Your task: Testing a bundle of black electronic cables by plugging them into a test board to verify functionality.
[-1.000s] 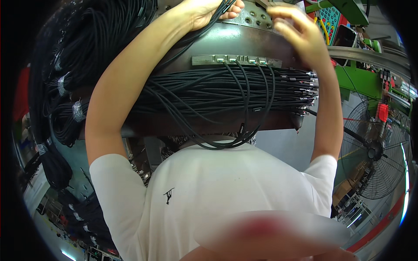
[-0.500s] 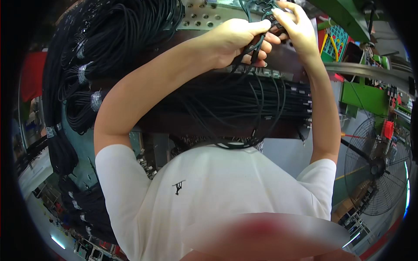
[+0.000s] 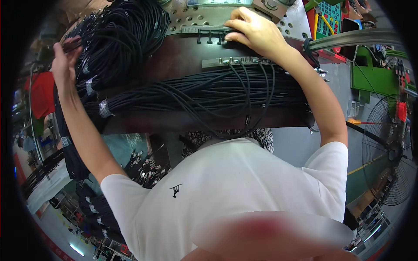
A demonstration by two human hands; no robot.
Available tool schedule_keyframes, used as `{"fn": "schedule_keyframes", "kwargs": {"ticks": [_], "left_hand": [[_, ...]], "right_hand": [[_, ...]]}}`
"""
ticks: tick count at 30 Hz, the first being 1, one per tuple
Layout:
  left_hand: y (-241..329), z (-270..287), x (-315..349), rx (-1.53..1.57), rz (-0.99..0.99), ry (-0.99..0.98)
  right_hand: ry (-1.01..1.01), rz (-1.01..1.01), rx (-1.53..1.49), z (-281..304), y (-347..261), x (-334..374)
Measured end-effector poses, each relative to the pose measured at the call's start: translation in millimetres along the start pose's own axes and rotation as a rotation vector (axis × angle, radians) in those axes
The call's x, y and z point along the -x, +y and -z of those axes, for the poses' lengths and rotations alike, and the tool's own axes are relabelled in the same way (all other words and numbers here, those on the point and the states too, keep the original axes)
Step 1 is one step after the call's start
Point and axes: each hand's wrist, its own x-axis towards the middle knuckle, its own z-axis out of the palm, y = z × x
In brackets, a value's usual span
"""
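Right hand (image 3: 257, 35) partly curled at upper centre, I have thumb and forefinger close together by the right end of a metal bar (image 3: 190, 30) with black prongs (image 3: 210, 38); whether they grip it, I cannot tell. Left hand (image 3: 65, 63) sits half-closed at upper left beside coiled black cables (image 3: 139, 30), its hold unclear. Light fingertip pressure seems best, my right wrist kept clear of the cables in the lower bar (image 3: 212, 63).

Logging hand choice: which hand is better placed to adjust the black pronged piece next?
Probably the right hand: it is at the black pronged piece; the left hand is away beside the black cables.
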Motion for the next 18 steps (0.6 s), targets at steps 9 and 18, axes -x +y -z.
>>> {"fn": "schedule_keyframes", "kwargs": {"ticks": [9,18], "left_hand": [[0,-157,185,-0.377,0.469,-1.267],[8,-235,162,0.444,0.564,-0.942]], "right_hand": [[-0.027,-0.167,-0.239,8,-40,56],[0.345,0.034,0.154,-2,61,-66]]}}
